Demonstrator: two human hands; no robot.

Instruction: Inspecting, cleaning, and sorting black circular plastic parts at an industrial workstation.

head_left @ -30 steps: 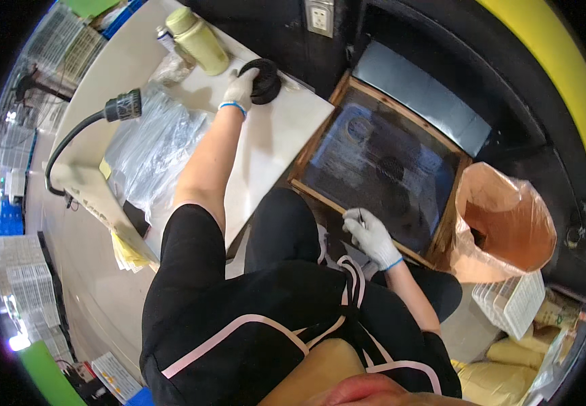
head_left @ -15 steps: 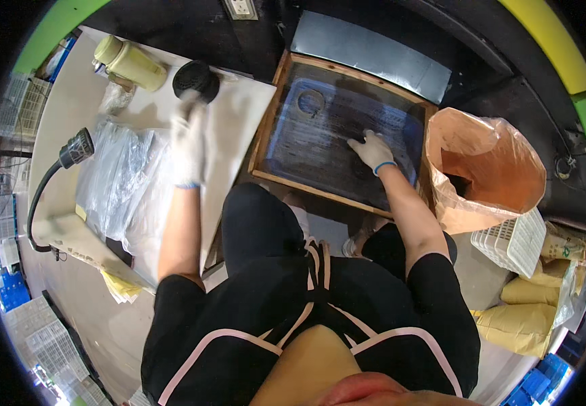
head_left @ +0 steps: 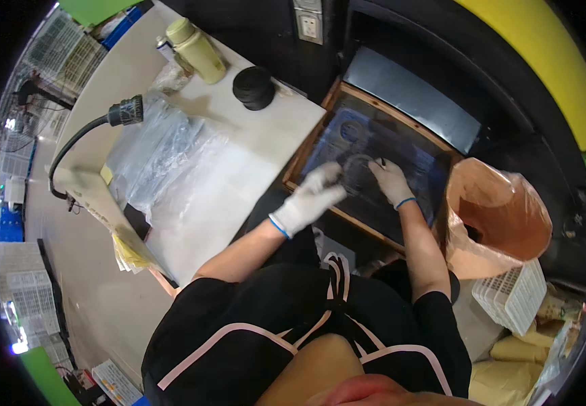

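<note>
My right hand [head_left: 392,184], in a white glove, is over a dark, wood-framed tray [head_left: 411,122]. Its fingers pinch a thin dark ring [head_left: 355,157], whose outline is faint against the dark surface. Left of it, my gloved left hand [head_left: 310,199] reaches over the tray's near left edge, thumb apart from the fingers and somewhat blurred. Another dark ring [head_left: 351,130] lies farther back in the tray. On the white table, near its back edge, sits a round black stack [head_left: 253,88] that looks like more rings.
Clear plastic bags [head_left: 154,159] cover part of the table, beside a black gooseneck lamp [head_left: 126,110] and a pale yellow bottle [head_left: 198,53]. Right of the tray stands a bin with an orange-brown plastic liner [head_left: 496,223], above white baskets [head_left: 509,294].
My left hand has come from the black stack to the tray. My right hand now has a ring between its fingers. The whole view has shifted and turned.
</note>
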